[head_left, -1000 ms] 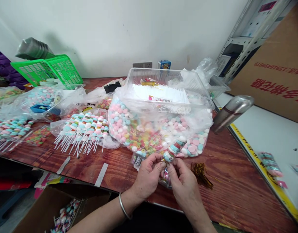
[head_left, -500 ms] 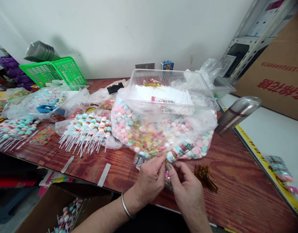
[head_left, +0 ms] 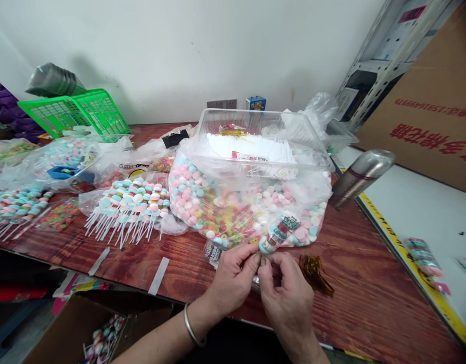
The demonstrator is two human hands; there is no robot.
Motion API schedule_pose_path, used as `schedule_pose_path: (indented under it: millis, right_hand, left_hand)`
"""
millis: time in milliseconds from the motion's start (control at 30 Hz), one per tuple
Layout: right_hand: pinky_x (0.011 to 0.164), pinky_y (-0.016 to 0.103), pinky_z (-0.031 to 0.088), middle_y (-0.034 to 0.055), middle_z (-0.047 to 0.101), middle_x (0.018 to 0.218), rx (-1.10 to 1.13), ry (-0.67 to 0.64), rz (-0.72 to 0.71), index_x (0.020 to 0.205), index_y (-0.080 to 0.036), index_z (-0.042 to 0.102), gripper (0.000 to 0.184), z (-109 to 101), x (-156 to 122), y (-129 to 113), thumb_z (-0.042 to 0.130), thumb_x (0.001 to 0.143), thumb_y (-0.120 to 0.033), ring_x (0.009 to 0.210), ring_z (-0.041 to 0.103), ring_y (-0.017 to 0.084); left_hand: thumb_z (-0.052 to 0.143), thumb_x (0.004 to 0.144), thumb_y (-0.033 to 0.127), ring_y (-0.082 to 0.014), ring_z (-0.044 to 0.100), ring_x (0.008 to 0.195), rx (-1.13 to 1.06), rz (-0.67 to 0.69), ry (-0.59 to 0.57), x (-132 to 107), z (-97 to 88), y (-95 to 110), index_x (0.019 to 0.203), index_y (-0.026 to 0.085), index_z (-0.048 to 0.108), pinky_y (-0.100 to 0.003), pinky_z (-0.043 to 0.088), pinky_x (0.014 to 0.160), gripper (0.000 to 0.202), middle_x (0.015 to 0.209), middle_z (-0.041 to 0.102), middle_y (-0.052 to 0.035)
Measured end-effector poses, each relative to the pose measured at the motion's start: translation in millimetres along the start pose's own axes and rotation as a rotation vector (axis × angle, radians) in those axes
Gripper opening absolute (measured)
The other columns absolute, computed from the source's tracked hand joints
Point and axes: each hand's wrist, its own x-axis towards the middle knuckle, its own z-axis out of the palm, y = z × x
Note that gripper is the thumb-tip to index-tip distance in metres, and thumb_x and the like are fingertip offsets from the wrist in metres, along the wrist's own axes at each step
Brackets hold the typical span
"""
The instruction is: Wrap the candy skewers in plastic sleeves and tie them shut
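Note:
My left hand (head_left: 233, 280) and my right hand (head_left: 288, 293) meet at the wooden table's (head_left: 369, 303) front edge, fingertips pinched together on the neck of a small wrapped candy stick (head_left: 278, 233) that points up and to the right. Both hands are closed on it. What lies between the fingertips is hidden. Just right of my right hand lies a bundle of gold twist ties (head_left: 316, 273). Directly behind the hands bulges a big clear bag of pastel candies (head_left: 225, 207). A small printed packet (head_left: 213, 251) lies under my left thumb side.
A clear plastic tub (head_left: 255, 139) sits on the big bag. Candy lollipops on white sticks (head_left: 129, 207) lie at left, more bags beyond, and a green basket (head_left: 76, 108) at back. A steel flask (head_left: 360, 177) lies at right. A cardboard box (head_left: 89, 328) stands below the table edge.
The wrapped candy stick has tilted more upright in my fingers. My hands stay together in the same place, fingers shifting slightly at its neck.

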Motion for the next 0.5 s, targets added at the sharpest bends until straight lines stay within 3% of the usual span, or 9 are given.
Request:
schedule_pose_path:
  millis: [100, 200, 267, 333, 400, 500]
  right_hand:
    - [0.053, 0.023, 0.041, -0.0004, 0.058, 0.065, -0.054, -0.081, -0.188, 0.082, -0.019, 0.055, 0.012, -13, 6, 2, 0.048, 0.092, -0.019, 0.055, 0.056, 0.011]
    - [0.056, 0.025, 0.040, 0.0015, 0.060, 0.067, -0.107, -0.129, -0.337, 0.087, -0.017, 0.057, 0.010, -31, 16, 6, 0.048, 0.091, -0.015, 0.060, 0.057, 0.013]
    - [0.056, 0.025, 0.040, 0.0025, 0.061, 0.069, -0.147, -0.113, -0.355, 0.089, -0.016, 0.057, 0.008, -42, 22, 9, 0.050, 0.091, -0.015, 0.061, 0.058, 0.013]
    - [0.057, 0.024, 0.040, 0.0026, 0.062, 0.070, -0.172, -0.088, -0.342, 0.088, -0.016, 0.057, 0.006, -49, 25, 10, 0.052, 0.091, -0.015, 0.061, 0.058, 0.013]
    - [0.056, 0.024, 0.040, 0.0020, 0.061, 0.069, -0.160, -0.077, -0.326, 0.087, -0.017, 0.057, 0.005, -51, 21, 7, 0.052, 0.090, -0.015, 0.059, 0.057, 0.012]
    - [0.052, 0.023, 0.041, -0.0001, 0.060, 0.066, 0.030, -0.213, -0.217, 0.083, -0.019, 0.057, 0.009, -44, 2, 0, 0.052, 0.089, -0.016, 0.054, 0.056, 0.011]
  left_hand:
    - [0.052, 0.087, 0.040, -0.0275, 0.052, 0.123, -0.438, -0.121, -0.231, 7, -9.2, 14, 0.129, 0.021, 0.058, -0.043, 0.036, 0.107, 0.046, 0.130, 0.061, -0.0088]
    - [0.027, 0.091, 0.059, -0.0318, 0.040, 0.134, -0.642, -0.136, -0.310, 9, -18.6, 28, 0.114, 0.019, 0.068, -0.049, 0.029, 0.111, 0.062, 0.143, 0.050, -0.0087]
    - [0.007, 0.090, 0.065, -0.0318, 0.031, 0.140, -0.536, -0.113, -0.333, 7, -23.2, 31, 0.093, 0.019, 0.075, -0.051, 0.020, 0.115, 0.082, 0.148, 0.044, -0.0052]
    - [0.007, 0.090, 0.065, -0.0296, 0.019, 0.145, -0.269, -0.070, -0.362, 3, -25.4, 26, 0.086, 0.021, 0.077, -0.050, 0.007, 0.118, 0.082, 0.150, 0.041, -0.0012]
    - [0.017, 0.093, 0.062, -0.0262, 0.012, 0.147, -0.014, -0.031, -0.362, 0, -25.1, 19, 0.102, 0.024, 0.074, -0.048, 0.000, 0.119, 0.069, 0.152, 0.037, 0.0007]
    - [0.010, 0.093, 0.060, -0.0245, 0.016, 0.146, 0.047, -0.012, -0.327, 2, -22.5, 16, 0.122, 0.024, 0.065, -0.046, 0.006, 0.119, 0.072, 0.155, 0.031, -0.0016]
